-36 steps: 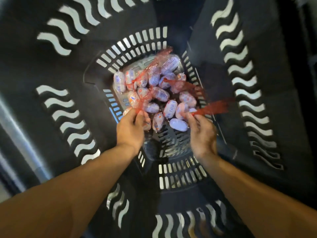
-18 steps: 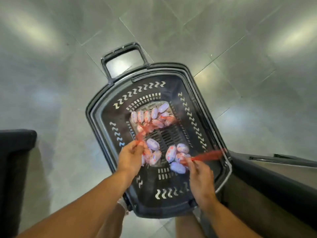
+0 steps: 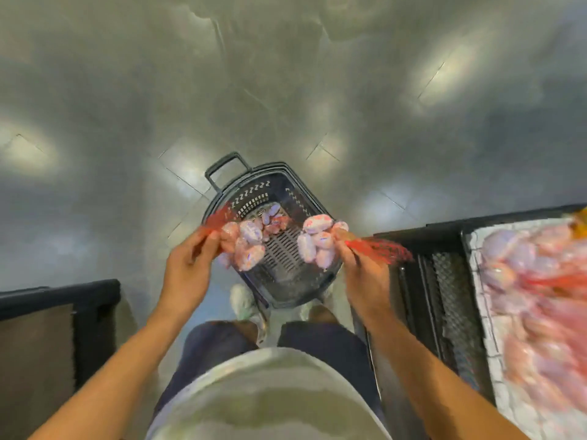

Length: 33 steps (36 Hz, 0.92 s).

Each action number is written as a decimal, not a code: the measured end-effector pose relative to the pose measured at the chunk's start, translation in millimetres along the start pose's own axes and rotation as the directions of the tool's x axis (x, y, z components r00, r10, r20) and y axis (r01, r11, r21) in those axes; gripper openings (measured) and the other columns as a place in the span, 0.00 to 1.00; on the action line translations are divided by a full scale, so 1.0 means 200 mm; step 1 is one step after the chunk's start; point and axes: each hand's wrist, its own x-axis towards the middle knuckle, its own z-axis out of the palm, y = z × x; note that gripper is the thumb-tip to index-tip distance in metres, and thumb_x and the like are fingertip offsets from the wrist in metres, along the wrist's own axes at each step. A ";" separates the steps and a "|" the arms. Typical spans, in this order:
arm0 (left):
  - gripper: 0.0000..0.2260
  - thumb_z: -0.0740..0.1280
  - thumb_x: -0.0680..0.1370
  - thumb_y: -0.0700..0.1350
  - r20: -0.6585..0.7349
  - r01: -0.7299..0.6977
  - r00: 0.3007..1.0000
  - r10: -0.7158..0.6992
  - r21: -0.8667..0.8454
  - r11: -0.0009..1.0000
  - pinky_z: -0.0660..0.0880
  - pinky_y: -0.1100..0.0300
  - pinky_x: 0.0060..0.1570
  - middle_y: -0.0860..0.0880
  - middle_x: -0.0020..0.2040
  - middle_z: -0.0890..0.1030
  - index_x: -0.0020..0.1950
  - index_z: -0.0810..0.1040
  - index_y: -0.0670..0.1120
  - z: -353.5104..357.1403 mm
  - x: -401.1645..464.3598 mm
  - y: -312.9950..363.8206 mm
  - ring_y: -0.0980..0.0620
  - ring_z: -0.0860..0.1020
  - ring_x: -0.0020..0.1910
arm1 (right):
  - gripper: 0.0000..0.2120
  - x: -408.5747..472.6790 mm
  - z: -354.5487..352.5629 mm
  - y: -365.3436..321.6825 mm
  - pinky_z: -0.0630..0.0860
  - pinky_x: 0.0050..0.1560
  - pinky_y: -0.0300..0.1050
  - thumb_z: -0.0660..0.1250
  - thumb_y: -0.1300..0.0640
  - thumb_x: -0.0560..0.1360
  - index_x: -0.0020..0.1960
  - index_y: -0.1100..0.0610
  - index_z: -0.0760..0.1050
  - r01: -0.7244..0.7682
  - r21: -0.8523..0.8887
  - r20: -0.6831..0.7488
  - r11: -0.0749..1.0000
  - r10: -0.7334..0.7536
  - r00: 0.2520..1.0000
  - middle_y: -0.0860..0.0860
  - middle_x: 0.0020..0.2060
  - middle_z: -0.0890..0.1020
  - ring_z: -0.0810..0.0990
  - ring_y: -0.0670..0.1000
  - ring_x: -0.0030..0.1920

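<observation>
Left hand (image 3: 187, 265) pinched a net bag (image 3: 246, 247), right hand (image 3: 362, 269) a second bag (image 3: 317, 242), above the basket (image 3: 286, 301); a third bag (image 3: 273, 219) lay inside, seemingly next

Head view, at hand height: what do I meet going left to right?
Dark bin at the left edge → left hand → red net bag of pale wrapped pieces it holds → second red net bag → right hand → black wire rack → white-lined crate of pinkish bags.

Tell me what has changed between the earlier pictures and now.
The left hand lifted the left net bag out of the basket, and the right hand lifted the right net bag likewise. Both already pinched the netting. The third bag stayed in the basket.
</observation>
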 end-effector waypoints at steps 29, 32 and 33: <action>0.12 0.64 0.82 0.56 0.312 -0.318 0.904 0.292 0.032 0.948 0.80 0.53 0.56 0.47 0.47 0.86 0.54 0.83 0.50 0.80 -0.69 0.73 0.44 0.84 0.51 | 0.09 -0.95 -1.37 -0.02 0.76 0.55 0.33 0.67 0.49 0.78 0.53 0.38 0.83 -0.003 0.222 -0.385 0.975 0.091 0.919 0.35 0.49 0.85 0.84 0.41 0.52; 0.10 0.63 0.83 0.53 0.327 -0.345 0.885 0.331 -0.016 0.939 0.81 0.58 0.51 0.45 0.44 0.86 0.52 0.83 0.51 1.00 -0.78 0.83 0.48 0.84 0.46 | 0.08 -0.90 -1.55 -0.01 0.72 0.52 0.24 0.68 0.43 0.75 0.51 0.33 0.83 0.003 0.322 -0.396 0.947 0.132 0.909 0.33 0.49 0.85 0.82 0.35 0.52; 0.10 0.63 0.83 0.52 0.336 -0.347 0.880 0.336 -0.029 0.937 0.81 0.59 0.49 0.45 0.44 0.86 0.52 0.83 0.51 1.05 -0.81 0.86 0.49 0.84 0.46 | 0.08 -0.88 -1.61 -0.01 0.72 0.51 0.23 0.69 0.43 0.75 0.50 0.32 0.84 0.013 0.353 -0.388 0.935 0.133 0.912 0.33 0.49 0.85 0.82 0.34 0.53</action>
